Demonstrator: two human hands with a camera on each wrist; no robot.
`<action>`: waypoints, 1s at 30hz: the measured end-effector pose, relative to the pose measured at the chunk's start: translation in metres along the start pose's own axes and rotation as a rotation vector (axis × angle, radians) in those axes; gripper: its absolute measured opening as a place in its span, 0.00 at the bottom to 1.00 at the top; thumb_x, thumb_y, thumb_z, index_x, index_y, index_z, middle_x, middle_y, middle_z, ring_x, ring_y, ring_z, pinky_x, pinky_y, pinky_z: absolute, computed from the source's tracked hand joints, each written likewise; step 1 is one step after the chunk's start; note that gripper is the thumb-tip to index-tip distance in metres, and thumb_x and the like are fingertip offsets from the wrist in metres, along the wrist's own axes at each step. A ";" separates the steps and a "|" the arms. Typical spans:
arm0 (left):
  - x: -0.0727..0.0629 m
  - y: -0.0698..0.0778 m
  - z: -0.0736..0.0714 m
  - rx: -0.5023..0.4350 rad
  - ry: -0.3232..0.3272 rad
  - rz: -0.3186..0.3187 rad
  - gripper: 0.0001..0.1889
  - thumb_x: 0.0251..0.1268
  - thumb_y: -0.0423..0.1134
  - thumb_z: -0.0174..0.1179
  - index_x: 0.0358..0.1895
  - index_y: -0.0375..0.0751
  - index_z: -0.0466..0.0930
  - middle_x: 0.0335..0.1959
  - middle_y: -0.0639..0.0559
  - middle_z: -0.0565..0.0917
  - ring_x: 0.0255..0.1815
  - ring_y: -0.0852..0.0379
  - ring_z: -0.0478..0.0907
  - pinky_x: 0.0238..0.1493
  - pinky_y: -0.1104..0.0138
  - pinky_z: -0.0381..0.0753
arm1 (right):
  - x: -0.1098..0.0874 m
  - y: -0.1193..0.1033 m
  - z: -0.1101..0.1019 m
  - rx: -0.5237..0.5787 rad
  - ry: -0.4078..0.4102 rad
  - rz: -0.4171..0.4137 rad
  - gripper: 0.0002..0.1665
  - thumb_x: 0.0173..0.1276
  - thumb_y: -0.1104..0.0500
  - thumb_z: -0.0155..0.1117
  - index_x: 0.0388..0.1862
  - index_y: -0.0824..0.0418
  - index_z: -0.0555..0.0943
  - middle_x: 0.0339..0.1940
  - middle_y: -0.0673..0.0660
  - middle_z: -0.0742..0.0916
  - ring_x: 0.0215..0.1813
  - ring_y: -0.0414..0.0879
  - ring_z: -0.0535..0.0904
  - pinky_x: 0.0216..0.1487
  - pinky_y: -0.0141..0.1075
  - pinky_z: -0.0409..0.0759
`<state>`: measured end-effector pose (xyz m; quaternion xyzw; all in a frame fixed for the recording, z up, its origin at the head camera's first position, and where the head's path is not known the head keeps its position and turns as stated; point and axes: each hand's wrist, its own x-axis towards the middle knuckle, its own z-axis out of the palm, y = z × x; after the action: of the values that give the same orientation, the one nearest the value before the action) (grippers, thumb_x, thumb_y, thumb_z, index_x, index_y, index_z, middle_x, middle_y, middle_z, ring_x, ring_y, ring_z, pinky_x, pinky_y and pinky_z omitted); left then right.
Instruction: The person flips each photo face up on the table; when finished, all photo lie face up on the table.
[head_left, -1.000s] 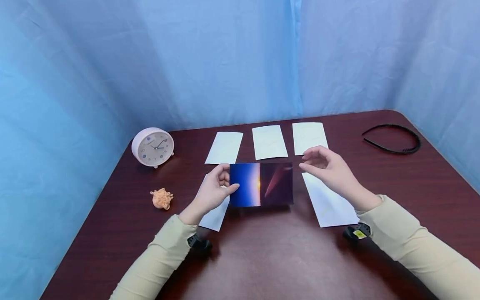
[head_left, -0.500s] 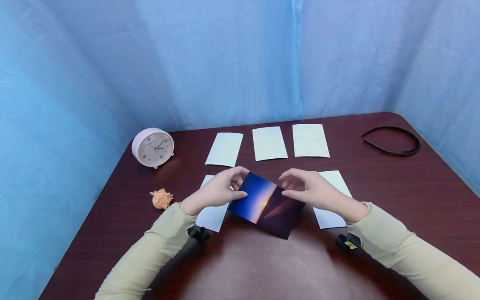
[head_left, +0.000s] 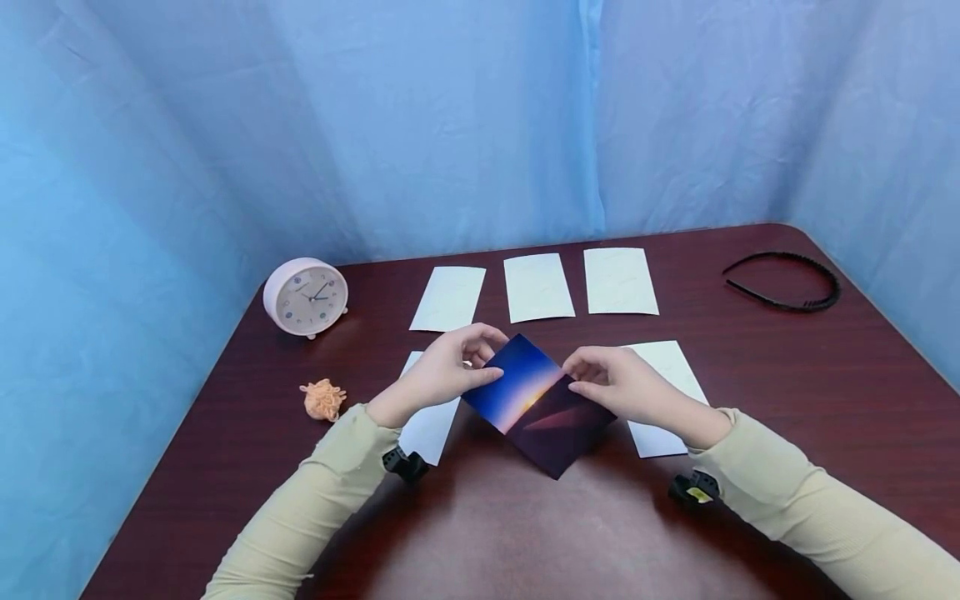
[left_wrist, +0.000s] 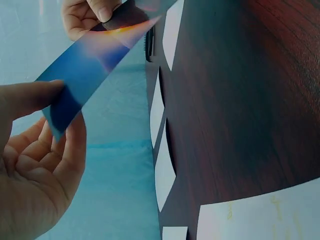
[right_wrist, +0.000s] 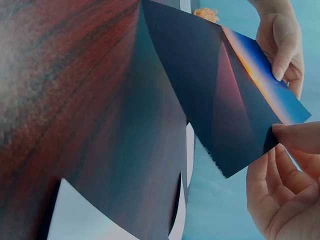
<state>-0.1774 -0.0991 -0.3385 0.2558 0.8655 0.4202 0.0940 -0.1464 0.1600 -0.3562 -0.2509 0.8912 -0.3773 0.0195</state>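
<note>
A glossy photo print (head_left: pixel 540 407), blue at one end and dark maroon at the other with a glowing band between, hangs tilted above the table. My left hand (head_left: pixel 453 367) pinches its blue end, thumb in front and fingers behind. On the upper right edge, my right hand (head_left: pixel 626 385) grips the dark part between thumb and fingers. The right wrist view shows the print (right_wrist: pixel 200 65) held at a slant, the right thumb (right_wrist: pixel 297 136) over its edge. Below the hands lie a white sheet (head_left: pixel 429 432) at left and another white sheet (head_left: pixel 670 379) at right, both partly covered.
Three white sheets form a back row: left (head_left: pixel 448 298), middle (head_left: pixel 538 287) and right (head_left: pixel 621 281). A round alarm clock (head_left: pixel 309 297) stands at the back left, with a small bundle of orange yarn (head_left: pixel 324 400) nearer. A black headband (head_left: pixel 825 283) lies at the far right. Blue curtains surround the table.
The photo print has turned from level to slanted, its dark end lowered. My right hand has come left from beside the print and now grips its edge; my left hand keeps its hold.
</note>
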 end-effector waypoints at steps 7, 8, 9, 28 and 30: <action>0.000 -0.005 0.005 -0.208 0.242 0.019 0.17 0.63 0.34 0.61 0.54 0.36 0.75 0.39 0.44 0.81 0.40 0.54 0.79 0.46 0.66 0.79 | 0.001 0.003 0.000 0.051 0.056 0.068 0.07 0.62 0.68 0.63 0.39 0.62 0.81 0.34 0.53 0.84 0.39 0.44 0.78 0.41 0.35 0.78; 0.001 -0.006 0.006 -0.234 0.285 0.019 0.16 0.63 0.34 0.61 0.54 0.37 0.75 0.40 0.43 0.81 0.41 0.53 0.79 0.46 0.67 0.79 | 0.001 0.003 0.000 0.063 0.066 0.076 0.07 0.62 0.68 0.63 0.39 0.62 0.81 0.35 0.54 0.84 0.39 0.45 0.78 0.41 0.36 0.78; 0.001 -0.007 0.007 -0.259 0.325 0.015 0.16 0.64 0.34 0.60 0.54 0.37 0.75 0.40 0.43 0.81 0.41 0.53 0.79 0.46 0.67 0.79 | 0.001 0.003 -0.001 0.077 0.076 0.085 0.07 0.62 0.68 0.63 0.39 0.63 0.81 0.35 0.55 0.84 0.39 0.45 0.79 0.41 0.37 0.78; 0.002 -0.009 0.040 -0.528 0.401 -0.054 0.13 0.62 0.26 0.58 0.49 0.27 0.73 0.35 0.43 0.77 0.30 0.65 0.75 0.36 0.72 0.81 | 0.001 -0.003 0.005 0.549 0.284 0.349 0.18 0.68 0.65 0.59 0.53 0.73 0.71 0.35 0.50 0.79 0.36 0.31 0.77 0.36 0.29 0.81; 0.001 -0.009 0.042 -0.493 0.403 -0.060 0.12 0.62 0.26 0.59 0.48 0.27 0.74 0.34 0.43 0.78 0.29 0.65 0.75 0.32 0.75 0.78 | 0.001 -0.003 0.006 0.576 0.284 0.359 0.18 0.68 0.65 0.59 0.54 0.73 0.71 0.35 0.49 0.79 0.35 0.31 0.77 0.36 0.29 0.81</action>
<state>-0.1659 -0.0745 -0.3721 0.1112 0.7459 0.6567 -0.0075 -0.1447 0.1530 -0.3583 -0.0201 0.7723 -0.6342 0.0314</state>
